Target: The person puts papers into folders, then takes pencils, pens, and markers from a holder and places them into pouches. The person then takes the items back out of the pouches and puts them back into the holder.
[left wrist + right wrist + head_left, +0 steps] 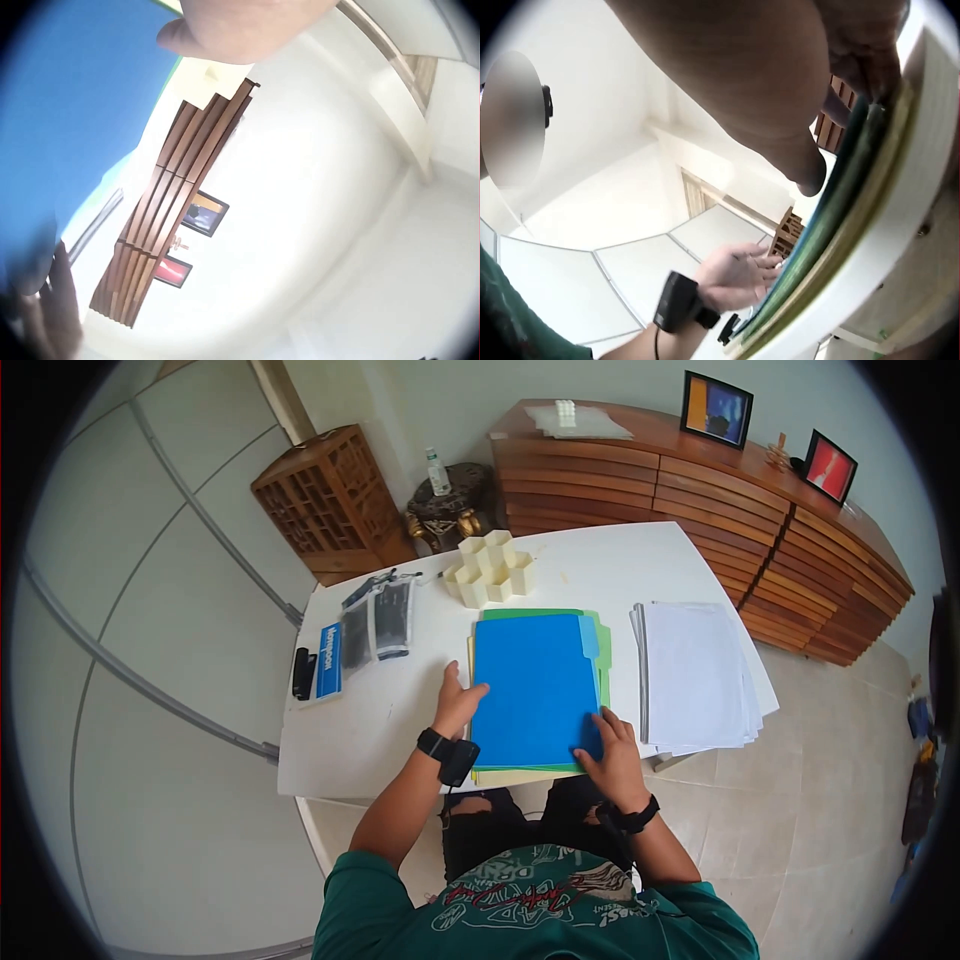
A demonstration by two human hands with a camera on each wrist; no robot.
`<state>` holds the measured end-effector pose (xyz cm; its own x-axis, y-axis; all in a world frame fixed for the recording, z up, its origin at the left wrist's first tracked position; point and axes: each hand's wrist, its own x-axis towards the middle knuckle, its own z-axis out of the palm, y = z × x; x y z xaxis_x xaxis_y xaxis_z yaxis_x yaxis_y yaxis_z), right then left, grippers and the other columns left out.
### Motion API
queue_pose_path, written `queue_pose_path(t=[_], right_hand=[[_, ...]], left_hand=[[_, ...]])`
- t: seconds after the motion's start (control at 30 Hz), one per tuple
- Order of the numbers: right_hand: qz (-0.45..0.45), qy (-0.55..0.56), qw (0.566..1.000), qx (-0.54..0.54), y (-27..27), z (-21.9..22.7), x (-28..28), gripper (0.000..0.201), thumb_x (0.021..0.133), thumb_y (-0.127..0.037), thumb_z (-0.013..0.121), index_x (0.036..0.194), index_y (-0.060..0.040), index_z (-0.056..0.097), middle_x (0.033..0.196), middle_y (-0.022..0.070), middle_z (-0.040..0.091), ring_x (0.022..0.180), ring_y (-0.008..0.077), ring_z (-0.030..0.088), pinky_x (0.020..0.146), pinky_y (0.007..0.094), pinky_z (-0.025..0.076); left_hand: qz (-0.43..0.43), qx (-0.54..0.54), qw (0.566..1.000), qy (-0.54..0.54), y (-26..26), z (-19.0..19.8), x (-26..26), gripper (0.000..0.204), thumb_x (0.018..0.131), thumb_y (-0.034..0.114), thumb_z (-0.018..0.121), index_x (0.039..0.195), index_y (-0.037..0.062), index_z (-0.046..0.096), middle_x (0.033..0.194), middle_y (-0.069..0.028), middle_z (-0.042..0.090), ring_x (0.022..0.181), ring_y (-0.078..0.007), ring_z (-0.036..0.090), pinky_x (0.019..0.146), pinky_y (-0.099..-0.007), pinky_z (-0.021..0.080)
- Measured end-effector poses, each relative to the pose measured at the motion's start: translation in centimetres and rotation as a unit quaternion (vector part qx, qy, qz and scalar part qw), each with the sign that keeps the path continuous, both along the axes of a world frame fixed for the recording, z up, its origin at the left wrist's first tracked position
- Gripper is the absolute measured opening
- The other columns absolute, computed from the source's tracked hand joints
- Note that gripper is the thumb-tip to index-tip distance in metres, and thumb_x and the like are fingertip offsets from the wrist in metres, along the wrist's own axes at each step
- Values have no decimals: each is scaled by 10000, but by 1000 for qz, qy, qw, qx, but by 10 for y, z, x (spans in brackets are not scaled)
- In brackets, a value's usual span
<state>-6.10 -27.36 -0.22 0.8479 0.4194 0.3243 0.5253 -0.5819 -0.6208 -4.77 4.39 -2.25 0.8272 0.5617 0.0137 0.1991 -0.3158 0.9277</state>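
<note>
A stack of file folders lies at the table's front, a blue folder (535,690) on top, with green folder (604,645) and pale yellow edges showing beneath. My left hand (458,702) is at the stack's left edge, thumb towards the blue cover. The right wrist view shows this left hand (739,277) with its fingers extended beside the folder edges. At the lower right corner rests my right hand (615,762), thumb over the blue cover and fingers along the right edge. From the side, green and yellowish folders (840,225) show layered under the blue one.
White paper (698,675) is stacked on the right. Behind the folders stands a cream hexagonal organizer (488,572). Dark items in clear packaging (378,622), a blue-and-white box (329,660) and a black object (303,673) lie left. A wooden cabinet (640,485) stands beyond the white table (380,740).
</note>
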Motion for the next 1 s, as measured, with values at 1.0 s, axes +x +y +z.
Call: queue_pose_path(t=[1.0], right_hand=[[134, 422, 830, 339, -41, -43, -68, 266, 931, 17, 635, 1197, 30, 637, 1073, 60, 711, 944, 114, 633, 839, 275, 512]], left_hand=[[23, -60, 992, -105, -70, 10, -120, 600, 814, -31, 674, 1370, -37, 449, 1210, -150, 639, 1115, -243, 619, 946, -366, 511]])
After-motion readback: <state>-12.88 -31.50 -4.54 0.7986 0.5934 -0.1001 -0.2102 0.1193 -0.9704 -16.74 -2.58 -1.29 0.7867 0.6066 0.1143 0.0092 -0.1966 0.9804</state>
